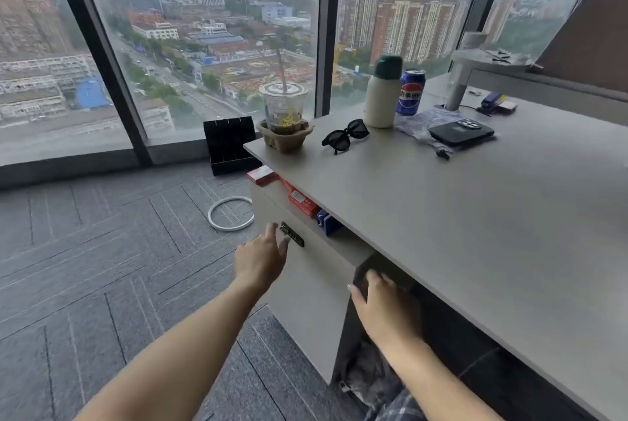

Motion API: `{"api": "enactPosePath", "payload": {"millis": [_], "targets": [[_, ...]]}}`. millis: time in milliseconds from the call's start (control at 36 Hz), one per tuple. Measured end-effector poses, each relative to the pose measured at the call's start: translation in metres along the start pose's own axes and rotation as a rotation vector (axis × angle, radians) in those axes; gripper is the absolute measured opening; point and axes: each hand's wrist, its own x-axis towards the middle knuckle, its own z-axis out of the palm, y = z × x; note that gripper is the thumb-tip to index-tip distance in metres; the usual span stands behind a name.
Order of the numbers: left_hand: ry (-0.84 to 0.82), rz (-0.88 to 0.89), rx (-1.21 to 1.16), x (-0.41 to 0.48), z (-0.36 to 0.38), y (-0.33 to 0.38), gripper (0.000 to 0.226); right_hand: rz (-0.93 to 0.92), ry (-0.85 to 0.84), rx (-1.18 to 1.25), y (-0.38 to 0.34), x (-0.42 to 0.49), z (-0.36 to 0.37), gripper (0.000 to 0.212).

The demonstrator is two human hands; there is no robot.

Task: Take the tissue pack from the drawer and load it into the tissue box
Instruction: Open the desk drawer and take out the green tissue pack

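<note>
Right hand (pixel 382 310) grips the cabinet's (pixel 306 284) dark side edge; left hand (pixel 263 256), fingers loose, nears the combination lock (pixel 291 234); drawer contents hidden.

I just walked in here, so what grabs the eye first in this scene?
The huge window with a rainy city far below fills the back. On the grey desk at right stand an iced drink cup, sunglasses and a blue cola can. In front, the left hand reaches toward the drawer lock, the right hand under the desk edge.
</note>
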Motion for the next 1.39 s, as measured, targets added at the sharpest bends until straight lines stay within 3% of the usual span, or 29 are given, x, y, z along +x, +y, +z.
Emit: {"api": "enactPosePath", "payload": {"millis": [306,1111,1389], "targets": [[0.012,0.041,-0.044,0.019,0.014,-0.003,0.033,-0.013,0.075,0.004,-0.002,0.013,0.005,0.038],[-0.044,0.119,-0.215,0.027,0.023,-0.025,0.027,0.043,0.145,0.266,-0.003,0.009,0.024,0.029],[-0.026,0.097,-0.186,-0.008,0.008,-0.06,0.028,-0.114,0.117,0.311,-0.019,-0.017,0.032,0.024]]}}
